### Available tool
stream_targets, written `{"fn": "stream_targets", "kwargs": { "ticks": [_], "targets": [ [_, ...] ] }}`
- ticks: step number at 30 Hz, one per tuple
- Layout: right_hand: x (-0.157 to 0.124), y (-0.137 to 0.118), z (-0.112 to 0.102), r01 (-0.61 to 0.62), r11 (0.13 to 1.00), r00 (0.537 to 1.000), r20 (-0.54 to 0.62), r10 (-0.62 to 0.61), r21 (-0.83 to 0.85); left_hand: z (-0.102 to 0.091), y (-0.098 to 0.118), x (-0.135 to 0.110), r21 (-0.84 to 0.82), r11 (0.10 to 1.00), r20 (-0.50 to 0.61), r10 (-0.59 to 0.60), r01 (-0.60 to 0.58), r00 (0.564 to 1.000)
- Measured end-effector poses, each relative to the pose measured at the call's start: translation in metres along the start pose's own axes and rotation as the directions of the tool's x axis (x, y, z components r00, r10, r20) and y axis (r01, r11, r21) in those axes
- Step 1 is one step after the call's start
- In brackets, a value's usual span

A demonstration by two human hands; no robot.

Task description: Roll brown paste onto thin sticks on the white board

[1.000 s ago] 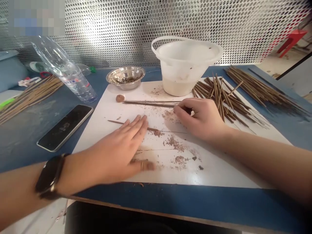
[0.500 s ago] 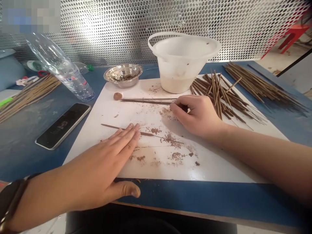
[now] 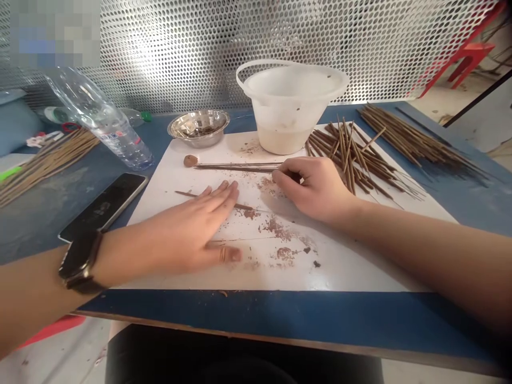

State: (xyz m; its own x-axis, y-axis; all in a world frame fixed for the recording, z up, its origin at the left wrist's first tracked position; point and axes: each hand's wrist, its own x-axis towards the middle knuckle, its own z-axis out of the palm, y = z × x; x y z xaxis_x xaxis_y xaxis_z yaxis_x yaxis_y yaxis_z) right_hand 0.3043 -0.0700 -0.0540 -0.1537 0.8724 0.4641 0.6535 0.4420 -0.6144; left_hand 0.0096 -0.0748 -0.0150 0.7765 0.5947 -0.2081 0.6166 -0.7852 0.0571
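Observation:
My left hand (image 3: 192, 226) lies flat with its fingers stretched out on a thin brown-coated stick (image 3: 188, 194) that rests on the white board (image 3: 360, 266). The stick passes under my fingertips. My right hand (image 3: 316, 186) rests on the board with its fingers curled at the end of a small bundle of bare thin sticks (image 3: 236, 167); what lies inside the fingers is hidden. A small lump of brown paste (image 3: 190, 160) sits at the bundle's left end. Brown crumbs are smeared over the board's middle.
A white plastic bucket (image 3: 292, 101) and a steel bowl (image 3: 198, 127) stand at the back. Piles of coated sticks (image 3: 360, 154) lie right of the bucket, with more at far left (image 3: 44, 160). A phone (image 3: 106, 205) and a clear bottle (image 3: 104, 122) lie left of the board.
My left hand slid back toward me over the coated stick, then forward again, rolling it on the board. My right hand stayed at the bundle's end.

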Motion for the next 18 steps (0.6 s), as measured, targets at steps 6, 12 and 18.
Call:
{"fn": "stream_targets", "kwargs": {
  "ticks": [6, 12, 18],
  "targets": [
    [0.0, 0.001, 0.0, 0.023, 1.0, 1.0, 0.014, -0.023, 0.005, 0.021, 0.029, -0.052, 0.032, 0.999, -0.063, 0.01, -0.008, 0.998],
    [0.0, 0.0, 0.0, 0.056, 0.998, 0.998, 0.008, -0.056, 0.002, 0.027, 0.021, -0.033, 0.044, 0.998, -0.089, 0.043, -0.039, 0.995],
    [0.0, 0.001, 0.001, 0.039, 0.999, 0.999, 0.005, -0.039, 0.013, 0.006, -0.004, 0.02, 0.036, 0.999, -0.048, 0.036, -0.034, 0.998]
  ]
}}
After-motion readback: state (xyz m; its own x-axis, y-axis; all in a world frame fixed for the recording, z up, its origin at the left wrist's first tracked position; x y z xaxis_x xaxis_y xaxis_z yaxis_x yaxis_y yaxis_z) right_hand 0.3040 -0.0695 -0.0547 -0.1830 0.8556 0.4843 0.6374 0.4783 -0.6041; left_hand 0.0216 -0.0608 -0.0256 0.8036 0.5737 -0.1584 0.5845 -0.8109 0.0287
